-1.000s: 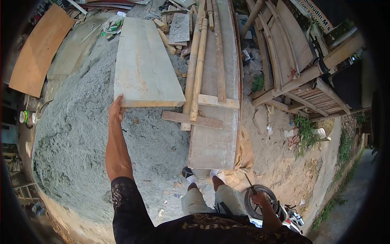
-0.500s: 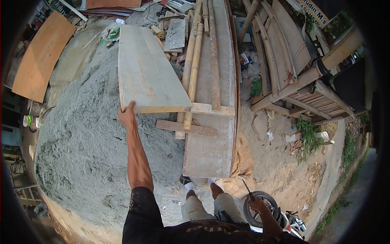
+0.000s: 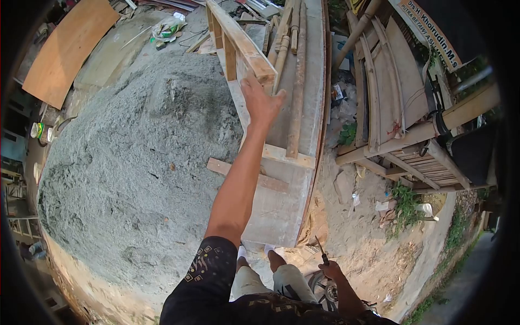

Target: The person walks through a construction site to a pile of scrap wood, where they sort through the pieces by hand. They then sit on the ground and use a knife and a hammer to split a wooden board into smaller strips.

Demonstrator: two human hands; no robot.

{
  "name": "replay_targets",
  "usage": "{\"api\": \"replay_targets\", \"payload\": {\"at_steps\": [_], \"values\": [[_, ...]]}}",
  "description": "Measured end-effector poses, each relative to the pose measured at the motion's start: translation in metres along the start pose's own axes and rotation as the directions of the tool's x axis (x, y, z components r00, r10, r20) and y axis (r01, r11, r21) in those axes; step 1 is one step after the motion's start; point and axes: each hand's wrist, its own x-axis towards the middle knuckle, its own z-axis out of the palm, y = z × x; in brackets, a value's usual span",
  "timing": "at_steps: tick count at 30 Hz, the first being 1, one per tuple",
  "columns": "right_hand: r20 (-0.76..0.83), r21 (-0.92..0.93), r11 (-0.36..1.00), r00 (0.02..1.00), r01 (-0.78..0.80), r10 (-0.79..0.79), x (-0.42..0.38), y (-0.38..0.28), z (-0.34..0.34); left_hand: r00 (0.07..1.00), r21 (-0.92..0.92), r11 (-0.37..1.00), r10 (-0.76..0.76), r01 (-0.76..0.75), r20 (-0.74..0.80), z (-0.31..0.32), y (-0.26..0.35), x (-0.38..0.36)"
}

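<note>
A framed wooden panel (image 3: 244, 47) stands tilted on its edge at the upper middle, its ribs showing. My left hand (image 3: 262, 103) is at its near end, fingers against the wood and thumb spread to the right; whether it grips the panel is hard to tell. Low on the right, my right hand (image 3: 331, 270) is closed around the dark handle of a thin pointed tool (image 3: 323, 253). Between the hands lies a long board (image 3: 273, 216) with a short wooden cross-piece (image 3: 287, 155) and a loose brownish strip (image 3: 219, 166) on it.
A big grey sand heap (image 3: 135, 157) fills the left. Bamboo poles (image 3: 297, 81) lie along the long board. An orange plywood sheet (image 3: 70, 51) is at the upper left. A bamboo structure (image 3: 390, 149) stands at right; a motorbike wheel (image 3: 328, 290) is below.
The panel has turned up from lying flat onto its edge and shifted right. My left hand has moved up and right with it. My right hand still holds the tool, slightly further left.
</note>
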Motion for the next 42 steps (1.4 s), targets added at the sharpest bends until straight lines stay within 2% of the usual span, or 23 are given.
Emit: {"api": "replay_targets", "payload": {"at_steps": [3, 5, 7, 9, 11, 13, 15, 16, 17, 19, 20, 21, 22, 23, 24, 26, 30, 32, 33, 35, 38, 40, 42], "values": [[0.001, 0.099, 0.995, 1.0, 0.0, 0.0, 0.018, 0.005, -0.001, 0.959, -0.025, 0.999, 0.052, -0.047, 0.28, 0.048, 0.03, -0.019], [0.015, 0.164, 0.986, 1.0, 0.017, -0.02, 0.019, 0.008, 0.001, 0.815, -0.045, 0.99, 0.137, -0.135, 0.564, 0.072, 0.043, -0.047], [0.015, 0.245, 0.969, 0.999, 0.043, -0.048, 0.022, 0.01, -0.001, 0.755, -0.292, 0.95, 0.268, -0.106, 0.598, 0.086, 0.044, -0.112], [0.036, 0.26, 0.965, 0.999, 0.024, -0.034, 0.021, 0.015, -0.002, 0.686, -0.396, 0.918, 0.29, -0.003, 0.667, 0.064, 0.049, -0.177], [0.058, 0.246, 0.969, 0.998, 0.005, -0.02, 0.022, 0.025, -0.001, 0.661, -0.379, 0.905, 0.168, 0.19, 0.731, 0.036, 0.024, -0.261], [0.094, 0.231, 0.972, 0.995, -0.047, 0.026, 0.023, 0.024, -0.005, 0.633, -0.204, 0.939, -0.018, 0.276, 0.774, -0.015, -0.022, -0.354], [0.12, 0.167, 0.98, 0.989, -0.111, 0.091, 0.032, 0.03, -0.007, 0.452, 0.134, 0.904, -0.327, 0.407, 0.83, -0.091, -0.079, -0.442], [0.123, 0.155, 0.982, 0.989, -0.107, 0.088, 0.043, 0.036, -0.008, 0.38, 0.308, 0.857, -0.47, 0.414, 0.797, -0.134, -0.109, -0.482], [0.156, 0.104, 0.986, 0.981, -0.132, 0.115, 0.061, 0.045, -0.009, 0.186, 0.594, 0.69, -0.702, 0.412, 0.687, -0.186, -0.131, -0.512], [0.196, 0.053, 0.984, 0.968, -0.168, 0.155, 0.072, 0.05, -0.013, 0.115, 0.86, 0.318, -0.948, 0.398, 0.298, -0.287, -0.16, -0.562], [0.202, 0.058, 0.983, 0.966, -0.174, 0.16, 0.068, 0.034, -0.018, 0.045, 0.825, -0.01, -0.998, 0.565, -0.043, -0.329, -0.179, -0.586], [0.216, 0.078, 0.98, 0.963, -0.182, 0.161, 0.066, 0.021, -0.023, -0.088, 0.651, -0.233, -0.965, 0.722, -0.248, -0.368, -0.182, -0.593], [0.236, 0.018, 0.983, 0.956, -0.184, 0.175, 0.074, 0.014, -0.026, -0.176, 0.244, -0.283, -0.907, 0.927, -0.383, -0.387, -0.16, -0.578], [0.251, 0.042, 0.987, 0.958, -0.157, 0.142, 0.081, 0.006, -0.026, -0.216, 0.217, -0.303, -0.912, 0.928, -0.349, -0.41, -0.165, -0.577], [0.264, 0.065, 0.988, 0.958, -0.138, 0.116, 0.085, 0.001, -0.026, -0.081, 0.261, -0.172, -0.942, 0.95, -0.327, -0.414, -0.127, -0.549], [0.218, -0.01, 0.999, 0.975, -0.034, 0.035, 0.072, -0.033, -0.02, 0.146, 0.247, 0.08, -0.954, 0.966, -0.261, -0.422, -0.119, -0.545], [0.278, -0.24, 0.96, 0.958, 0.144, -0.074, 0.058, -0.079, 0.006, 0.402, -0.058, 0.404, -0.915, 0.913, -0.043, -0.387, -0.087, -0.519], [0.295, -0.327, 0.92, 0.948, 0.214, -0.116, 0.041, -0.101, 0.032, 0.521, -0.006, 0.522, -0.85, 0.853, 0.08, -0.378, -0.068, -0.529], [0.278, -0.41, 0.874, 0.948, 0.262, -0.154, 0.04, -0.104, 0.048, 0.626, 0.127, 0.636, -0.772, 0.761, 0.112, -0.382, -0.06, -0.542], [0.255, -0.445, 0.839, 0.942, 0.314, -0.218, 0.041, -0.107, 0.083, 0.612, 0.172, 0.631, -0.776, 0.756, 0.157, -0.403, -0.039, -0.571], [0.165, -0.543, 0.773, 0.944, 0.329, -0.286, -0.006, -0.119, 0.156, 0.557, -0.08, 0.553, -0.829, 0.829, 0.047, -0.458, -0.066, -0.687], [0.164, -0.588, 0.721, 0.927, 0.367, -0.338, -0.006, -0.109, 0.21, 0.406, -0.081, 0.41, -0.912, 0.908, -0.066, -0.517, -0.087, -0.777], [0.322, -0.696, 0.479, 0.828, 0.536, -0.459, 0.012, -0.097, 0.255, 0.07, -0.343, 0.131, -0.98, 0.93, -0.185, -0.589, -0.088, -0.852]]}}
